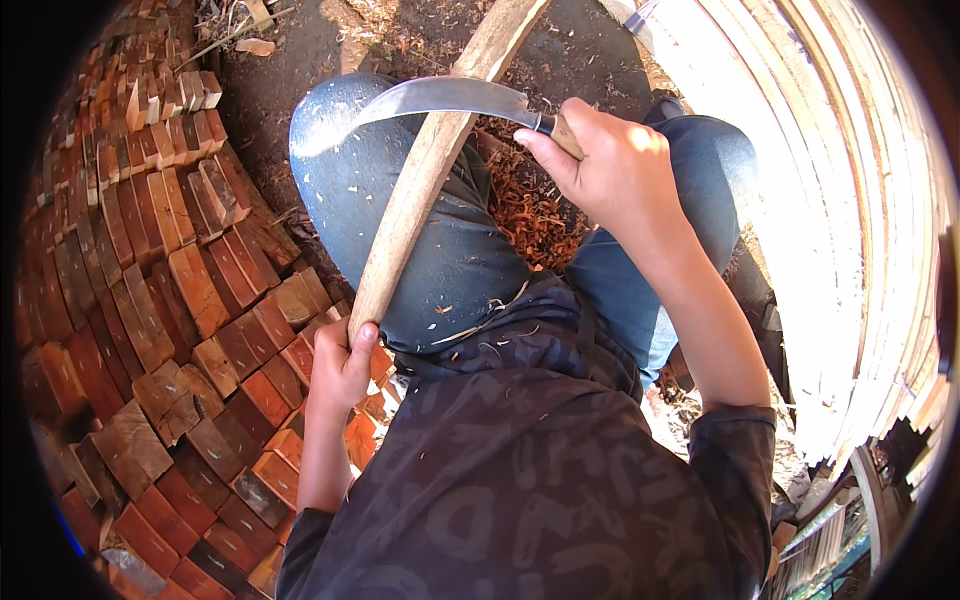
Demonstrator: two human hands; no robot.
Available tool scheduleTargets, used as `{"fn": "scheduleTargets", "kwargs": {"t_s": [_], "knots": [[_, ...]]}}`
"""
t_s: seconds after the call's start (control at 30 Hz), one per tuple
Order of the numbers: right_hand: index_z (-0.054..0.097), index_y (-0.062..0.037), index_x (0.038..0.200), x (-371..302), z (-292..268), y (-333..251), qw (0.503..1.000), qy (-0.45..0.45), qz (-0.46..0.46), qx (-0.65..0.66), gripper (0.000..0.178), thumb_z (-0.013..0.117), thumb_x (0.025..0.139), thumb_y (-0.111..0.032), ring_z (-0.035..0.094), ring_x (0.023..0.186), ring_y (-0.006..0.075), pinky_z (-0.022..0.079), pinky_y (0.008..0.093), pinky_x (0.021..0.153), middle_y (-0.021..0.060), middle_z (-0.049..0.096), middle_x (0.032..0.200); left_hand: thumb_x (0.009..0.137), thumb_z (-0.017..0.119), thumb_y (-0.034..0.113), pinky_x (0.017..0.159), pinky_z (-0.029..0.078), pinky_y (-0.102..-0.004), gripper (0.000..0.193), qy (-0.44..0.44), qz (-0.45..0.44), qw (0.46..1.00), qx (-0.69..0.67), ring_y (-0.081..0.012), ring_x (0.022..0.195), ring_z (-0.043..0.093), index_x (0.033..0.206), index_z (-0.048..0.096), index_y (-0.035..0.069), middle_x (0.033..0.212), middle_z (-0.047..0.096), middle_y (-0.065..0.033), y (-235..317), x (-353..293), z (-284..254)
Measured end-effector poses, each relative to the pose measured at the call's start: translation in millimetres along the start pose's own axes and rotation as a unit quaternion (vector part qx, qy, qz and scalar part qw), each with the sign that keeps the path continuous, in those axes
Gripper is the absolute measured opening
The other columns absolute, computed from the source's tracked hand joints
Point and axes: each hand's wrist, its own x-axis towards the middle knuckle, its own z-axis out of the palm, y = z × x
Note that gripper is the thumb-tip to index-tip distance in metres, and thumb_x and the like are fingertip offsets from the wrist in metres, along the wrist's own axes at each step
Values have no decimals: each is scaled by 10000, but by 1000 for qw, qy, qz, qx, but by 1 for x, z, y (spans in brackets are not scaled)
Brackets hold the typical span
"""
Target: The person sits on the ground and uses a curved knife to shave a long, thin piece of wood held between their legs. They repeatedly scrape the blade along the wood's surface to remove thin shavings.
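Observation:
A long pale wooden pole (408, 205) slants across my thigh, from near my hip up past the top edge of the picture. Its near end is wrapped by my left hand (345, 362), thumb on top. My right hand (612, 165) grips the wooden handle of a sickle (445, 97). The curved metal blade lies across the pole beyond my knee, with its tip pointing left over the knee. Whether the edge is biting into the wood, I cannot tell.
Stacked reddish-brown wood blocks (205, 290) fill the left side. On the right stands a tall pile of pale boards (810, 200). Reddish wood shavings (540, 215) lie on the ground between my legs, and small chips dot my jeans.

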Motion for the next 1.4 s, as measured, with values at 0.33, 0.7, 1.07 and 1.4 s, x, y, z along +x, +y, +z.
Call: {"fn": "scheduleTargets", "kwargs": {"t_s": [0.33,0.7,1.07,1.4], "knots": [[567,-31,692,34,-9,87,994,78,79,13,413,581,894,-391,498,453,224,426,316,497,138,493,518,909,529,482,458,294,-315,572,-7,18,1000,-10,-96,534,338,643,480,-21,519,367,-19,-6,5,-3],[476,-67,629,-32,8,-36,977,-86,46,191,452,680,792,-436,577,470,291,450,375,430,104,543,519,900,504,543,468,289,-328,620,-31,0,999,-30,-99,557,315,634,436,-12,542,338,-13,-6,4,-5],[451,-30,899,-74,-1,-54,823,-164,202,505,248,675,794,-42,550,596,103,420,257,552,67,558,666,729,780,219,428,312,-271,353,-69,-29,997,-35,-47,522,395,641,513,5,531,439,24,2,6,-8],[582,40,1111,-48,-22,-14,852,-90,213,469,249,592,916,-116,476,540,34,375,175,469,28,597,740,779,668,199,496,325,-257,238,-227,-100,955,-163,-61,549,394,695,562,4,562,430,41,-4,18,-33]]}}
